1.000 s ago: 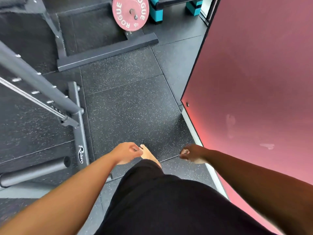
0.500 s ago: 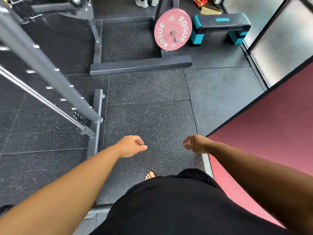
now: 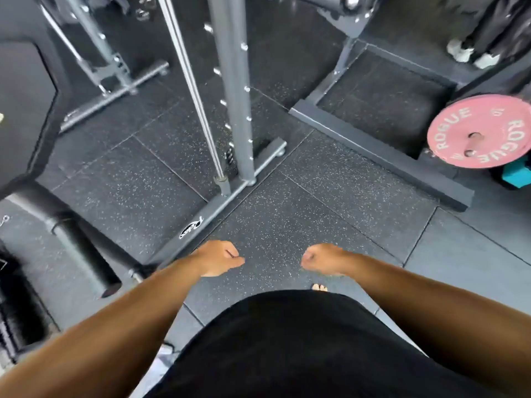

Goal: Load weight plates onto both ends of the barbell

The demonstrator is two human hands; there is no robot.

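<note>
The view has swung left since a moment ago: the grey steel rack upright now stands centre, and the pink round ROGUE weight plate sits far to its right. Left hand and right hand, below the upright, remain loosely curled and empty, so loading hasn't begun.

Floor: dark rubber tiles w/ pale speckles, seams running diagonal. Grey steel rack upright w/ a row of holes stands centre-far, bolted to a low base rail crossing near-left to far-right. Thin chrome guide rod just beside it. Second grey frame base at right. Black padded roller near left. Teal step block far right. Light even, soft.
</note>
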